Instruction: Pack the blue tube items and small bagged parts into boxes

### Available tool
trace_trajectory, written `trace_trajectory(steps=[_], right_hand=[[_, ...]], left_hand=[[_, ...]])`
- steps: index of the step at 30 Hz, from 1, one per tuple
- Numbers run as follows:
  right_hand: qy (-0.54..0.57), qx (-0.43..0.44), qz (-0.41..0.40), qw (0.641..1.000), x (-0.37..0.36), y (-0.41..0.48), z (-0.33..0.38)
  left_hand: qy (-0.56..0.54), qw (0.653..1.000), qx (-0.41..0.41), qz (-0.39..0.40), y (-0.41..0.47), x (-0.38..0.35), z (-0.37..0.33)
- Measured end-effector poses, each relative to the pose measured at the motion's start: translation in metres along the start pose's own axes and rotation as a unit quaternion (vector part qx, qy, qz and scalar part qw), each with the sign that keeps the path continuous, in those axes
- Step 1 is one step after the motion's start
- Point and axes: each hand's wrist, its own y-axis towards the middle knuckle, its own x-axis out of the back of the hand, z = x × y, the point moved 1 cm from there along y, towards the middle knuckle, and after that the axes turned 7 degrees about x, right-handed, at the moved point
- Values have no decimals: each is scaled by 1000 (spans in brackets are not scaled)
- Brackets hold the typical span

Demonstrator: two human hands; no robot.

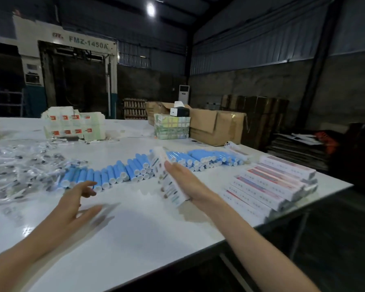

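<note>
A long row of blue tubes [122,174] with white caps lies across the white table [135,234], with more blue tubes [209,158] piled further right. My right hand [185,182] holds a long white printed box [169,178] tilted above the row, fingers along its side. My left hand [76,201] hovers over the table just in front of the tubes, fingers spread and motion-blurred, holding nothing. Clear bags of small parts [19,165] are heaped at the left.
A stack of flat white and red boxes [272,186] sits near the table's right edge. Packed white boxes [72,125], a shrink-wrapped bundle [171,126] and brown cartons [215,127] stand at the back. The table edge runs diagonally at lower right.
</note>
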Motion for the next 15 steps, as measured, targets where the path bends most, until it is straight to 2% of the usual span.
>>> trace_trajectory(steps=[3,5,8,11,15], right_hand=[[-161,39,-84,983,80,-5,27],[-304,55,-128,942,133,-4,37],[-507,33,-163,846,202,-11,41],[-658,-16,-193,727,253,-26,36],[-750,-73,-170,635,281,-40,23]], left_hand=[[32,999,-18,-1,3,1,-5],[62,997,-37,3,3,2,-7],[92,995,-41,18,3,3,-4],[103,993,-49,22,4,4,0],[107,992,-57,18,5,5,1]])
